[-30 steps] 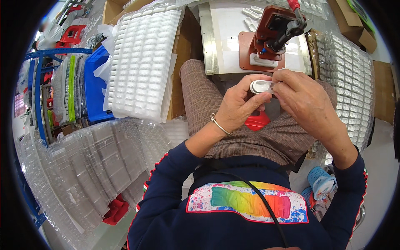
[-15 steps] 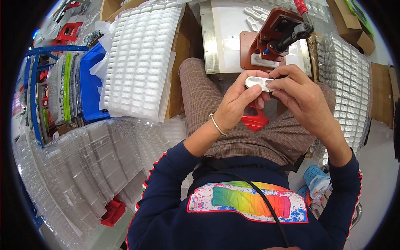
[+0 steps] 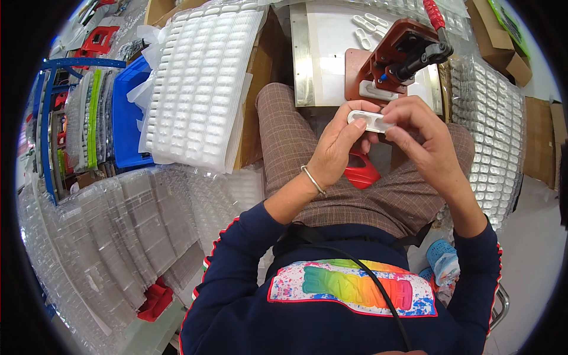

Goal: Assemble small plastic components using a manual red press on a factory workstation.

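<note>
Over my lap, a small white oval plastic case part (image 3: 369, 121) with two rounded hollows lies between my hands. My left hand (image 3: 334, 145) grips its left end, thumb on the top face. At its right end my right hand (image 3: 421, 131) has thumb and fingers closed on the part; the fingers partly hide that end. Just beyond stands a reddish-brown hand press (image 3: 395, 56) with a red-gripped lever (image 3: 433, 15). Another white oval part (image 3: 378, 91) sits at its base. Several similar white parts (image 3: 368, 26) lie on the white worktop (image 3: 325, 35) behind the press.
Stacked white blister trays (image 3: 201, 89) on a cardboard box stand left, beside a blue bin (image 3: 124, 112). More filled trays (image 3: 491, 124) are stacked right. Clear plastic trays (image 3: 112, 236) fill the lower left. A red object (image 3: 361, 171) lies below my hands, between my legs.
My right fingers have shifted from over the part's right hollow toward its right end, uncovering more of its face. My left hand keeps its grip; the whole view has shifted slightly.
</note>
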`<state>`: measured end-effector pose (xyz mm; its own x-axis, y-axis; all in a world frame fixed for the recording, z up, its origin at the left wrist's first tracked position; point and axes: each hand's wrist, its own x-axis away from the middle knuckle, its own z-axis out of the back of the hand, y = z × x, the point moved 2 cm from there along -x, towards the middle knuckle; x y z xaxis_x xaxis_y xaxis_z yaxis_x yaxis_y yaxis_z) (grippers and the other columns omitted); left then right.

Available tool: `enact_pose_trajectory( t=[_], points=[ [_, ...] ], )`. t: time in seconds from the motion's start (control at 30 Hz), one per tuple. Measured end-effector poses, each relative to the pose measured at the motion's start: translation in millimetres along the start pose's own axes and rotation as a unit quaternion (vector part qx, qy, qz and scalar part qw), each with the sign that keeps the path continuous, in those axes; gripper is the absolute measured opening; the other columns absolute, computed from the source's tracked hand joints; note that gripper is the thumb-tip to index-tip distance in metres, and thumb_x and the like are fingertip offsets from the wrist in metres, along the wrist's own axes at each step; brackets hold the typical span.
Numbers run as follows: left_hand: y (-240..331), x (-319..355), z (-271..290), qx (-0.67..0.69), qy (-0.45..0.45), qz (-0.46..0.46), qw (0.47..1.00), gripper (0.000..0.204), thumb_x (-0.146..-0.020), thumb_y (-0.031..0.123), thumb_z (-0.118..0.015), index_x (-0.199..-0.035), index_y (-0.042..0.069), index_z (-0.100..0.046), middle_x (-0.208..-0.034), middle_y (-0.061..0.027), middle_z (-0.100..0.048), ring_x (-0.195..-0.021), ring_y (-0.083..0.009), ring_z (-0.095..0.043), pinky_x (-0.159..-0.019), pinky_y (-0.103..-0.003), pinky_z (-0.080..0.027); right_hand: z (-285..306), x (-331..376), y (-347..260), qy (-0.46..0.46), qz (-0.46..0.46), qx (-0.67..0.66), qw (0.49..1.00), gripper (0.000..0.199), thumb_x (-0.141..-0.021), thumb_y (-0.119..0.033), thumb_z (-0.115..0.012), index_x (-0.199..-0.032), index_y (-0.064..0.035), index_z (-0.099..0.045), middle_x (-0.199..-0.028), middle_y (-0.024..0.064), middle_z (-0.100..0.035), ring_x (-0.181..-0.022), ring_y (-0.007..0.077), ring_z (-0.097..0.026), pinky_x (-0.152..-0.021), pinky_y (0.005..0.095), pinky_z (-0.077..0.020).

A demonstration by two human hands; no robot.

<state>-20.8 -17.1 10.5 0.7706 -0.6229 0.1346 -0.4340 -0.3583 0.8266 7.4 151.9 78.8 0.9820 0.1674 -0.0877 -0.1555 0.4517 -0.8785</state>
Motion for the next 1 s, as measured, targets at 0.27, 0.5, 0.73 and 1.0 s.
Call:
enact_pose_trajectory(
  t=[0.27, 0.5, 0.73, 1.0],
  points=[
    [-10.5, -4.2, 4.0, -0.123, -0.024, -0.059, 0.99, 0.034, -0.103, 0.019, -0.046, -0.133, 0.002, -0.044, -0.097, -0.0035, -0.056, -0.083, -0.0058, -0.051, -0.075, -0.02, -0.045, -12.7, 11.1, 22.7, 0.079, -0.165, -0.201, 0.962, 0.02, -0.094, -0.009, -0.062, -0.113, -0.0009, -0.062, -0.096, 0.0032, -0.066, -0.083, 0.0096, -0.066, -0.075, 0.0225, -0.0532],
    [-34.3, -12.9, 1.3, -0.127, 0.015, -0.015, 0.992, 0.032, -0.104, 0.026, -0.044, -0.126, 0.003, -0.047, -0.09, -0.0023, -0.056, -0.077, -0.0056, -0.05, -0.07, -0.019, -0.045, -29.8, 26.3, 56.2, 0.128, -0.218, -0.272, 0.928, 0.018, -0.094, -0.009, -0.063, -0.11, -0.0003, -0.063, -0.093, 0.0031, -0.067, -0.082, 0.0089, -0.066, -0.074, 0.0221, -0.0532],
    [-52.7, -28.6, -2.0, -0.168, 0.075, 0.03, 0.983, 0.029, -0.104, 0.032, -0.045, -0.11, 0.005, -0.052, -0.077, 0.0006, -0.054, -0.064, -0.0037, -0.047, -0.056, -0.018, -0.04, -32.8, 35.4, 83.5, 0.183, -0.249, -0.284, 0.908, 0.016, -0.093, -0.011, -0.065, -0.104, 0.0003, -0.066, -0.09, 0.0019, -0.066, -0.073, 0.0062, -0.06, -0.068, 0.0198, -0.0514],
    [-85.3, -65.0, 17.8, -0.255, 0.063, -0.016, 0.965, 0.028, -0.093, 0.016, -0.066, -0.116, 0.001, -0.06, -0.081, -0.0016, -0.056, -0.067, -0.0085, -0.054, -0.062, -0.023, -0.046, -33.8, 37.9, 157.9, 0.248, -0.31, -0.333, 0.855, 0.014, -0.091, -0.011, -0.067, -0.101, -0.0012, -0.068, -0.084, 0.0009, -0.064, -0.069, 0.0063, -0.059, -0.063, 0.0201, -0.0498]
  ],
)
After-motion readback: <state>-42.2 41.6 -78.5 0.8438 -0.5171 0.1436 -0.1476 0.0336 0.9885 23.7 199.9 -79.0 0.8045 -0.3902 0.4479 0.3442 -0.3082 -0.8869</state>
